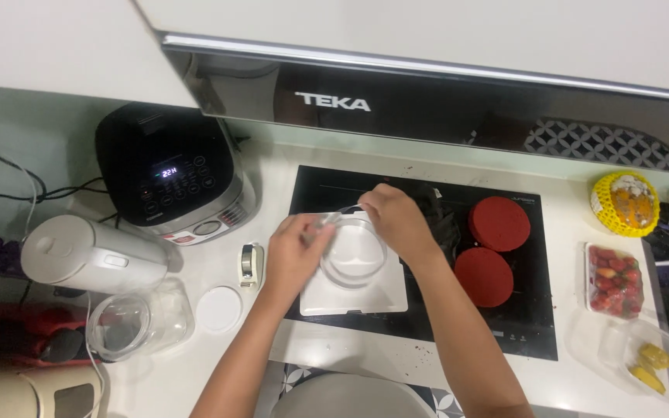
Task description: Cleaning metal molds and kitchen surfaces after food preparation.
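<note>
I see a clear round ring [352, 254] — a transparent band, like a cake collar or shallow clear bowl, though I cannot tell which — sitting on a white square board [365, 298] that lies over the left half of the black cooktop [427, 310]. Both hands are on the ring. The left hand [294, 255] grips its left rim, fingers curled and pressed together on the edge. The right hand [396, 223] comes over the far rim, fingers pinching what looks like the free end of the clear strip at the ring's upper-left side. So the ring lies directly between and under the two hands; it is round, with no long axis, and each hand is equally close.

Right of the board, on the cooktop, two red round cake layers [492, 249] lie side by side. Further right — a tray of strawberries [615, 280]. Left of the board on the worktop [218, 364] are a small tape dispenser [251, 263], a white lid [219, 309], a glass jar [137, 321], a white kettle [87, 254] and a black cooker [172, 174].
</note>
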